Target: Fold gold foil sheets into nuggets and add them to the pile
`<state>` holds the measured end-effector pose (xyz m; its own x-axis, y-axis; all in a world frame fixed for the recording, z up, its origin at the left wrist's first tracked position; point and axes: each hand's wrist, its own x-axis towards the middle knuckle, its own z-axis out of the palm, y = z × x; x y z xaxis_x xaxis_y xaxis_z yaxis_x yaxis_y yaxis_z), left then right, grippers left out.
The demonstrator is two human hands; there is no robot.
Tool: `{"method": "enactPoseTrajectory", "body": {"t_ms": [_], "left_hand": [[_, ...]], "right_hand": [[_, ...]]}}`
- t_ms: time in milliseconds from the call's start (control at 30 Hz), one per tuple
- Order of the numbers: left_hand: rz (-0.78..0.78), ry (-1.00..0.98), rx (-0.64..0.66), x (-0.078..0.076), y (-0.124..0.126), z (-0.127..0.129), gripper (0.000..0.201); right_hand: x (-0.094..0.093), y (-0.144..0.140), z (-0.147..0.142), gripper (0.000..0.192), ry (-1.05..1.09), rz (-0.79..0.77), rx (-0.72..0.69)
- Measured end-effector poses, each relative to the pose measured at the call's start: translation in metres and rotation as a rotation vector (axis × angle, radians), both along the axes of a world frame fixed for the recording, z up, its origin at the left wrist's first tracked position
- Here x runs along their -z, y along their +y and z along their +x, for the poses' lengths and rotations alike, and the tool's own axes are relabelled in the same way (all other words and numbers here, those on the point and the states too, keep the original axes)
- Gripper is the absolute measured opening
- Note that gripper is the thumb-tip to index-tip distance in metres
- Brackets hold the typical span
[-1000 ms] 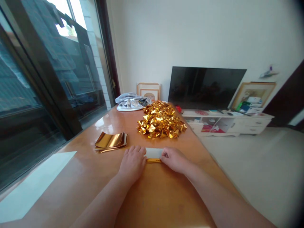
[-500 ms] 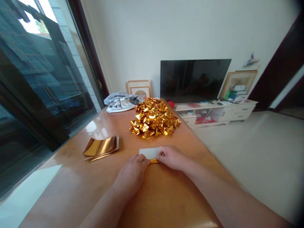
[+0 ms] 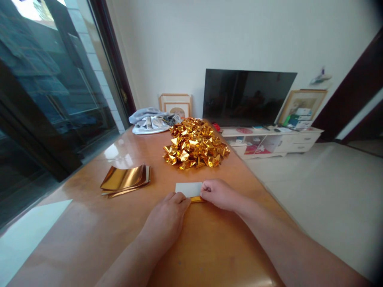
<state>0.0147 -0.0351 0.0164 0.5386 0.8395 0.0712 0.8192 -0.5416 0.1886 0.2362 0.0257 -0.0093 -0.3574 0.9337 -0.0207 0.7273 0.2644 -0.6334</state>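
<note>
A sheet of gold foil paper [image 3: 188, 189] lies on the wooden table, its pale back facing up. Along the edge nearest me a narrow gold strip is folded over. My left hand [image 3: 171, 209] is closed on the left end of that fold, fingers pressed together. At the right end, my right hand [image 3: 218, 194] pinches the fold with curled fingers. Beyond the sheet stands a heap of folded gold foil pieces [image 3: 196, 145]. To the left rests a stack of gold foil sheets [image 3: 124, 179], slightly curled.
The table [image 3: 206, 247] runs away from me. A pale sheet [image 3: 32, 227] lies at its left edge. Bundled grey cloth [image 3: 152, 121] sits at the far end. Beyond are a television [image 3: 248, 97] and a low white cabinet [image 3: 299, 143]. A glass door [image 3: 44, 87] is on the left.
Both hands stay on the fold, with the right hand slightly farther right and more of the gold strip showing between them. The whole view has shifted a little.
</note>
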Motion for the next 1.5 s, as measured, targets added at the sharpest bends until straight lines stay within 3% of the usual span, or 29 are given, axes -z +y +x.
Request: {"method": "enactPoseTrajectory", "body": {"t_ms": [933,1200,1500], "left_hand": [[-0.024,-0.008,0.007,0.0006,-0.0043,0.0021,0.029],[-0.062,0.02,-0.009,-0.0068,-0.0069,0.0048,0.038],[0.039,-0.007,0.034,-0.0003,-0.007,0.0008,0.034]], "right_hand": [[-0.0013,-0.0025,-0.0009,0.003,-0.023,0.046,-0.029],[-0.005,-0.0044,-0.0045,0.003,-0.043,0.056,-0.009],[-0.0061,-0.0076,-0.0039,0.003,-0.064,0.074,-0.005]]}}
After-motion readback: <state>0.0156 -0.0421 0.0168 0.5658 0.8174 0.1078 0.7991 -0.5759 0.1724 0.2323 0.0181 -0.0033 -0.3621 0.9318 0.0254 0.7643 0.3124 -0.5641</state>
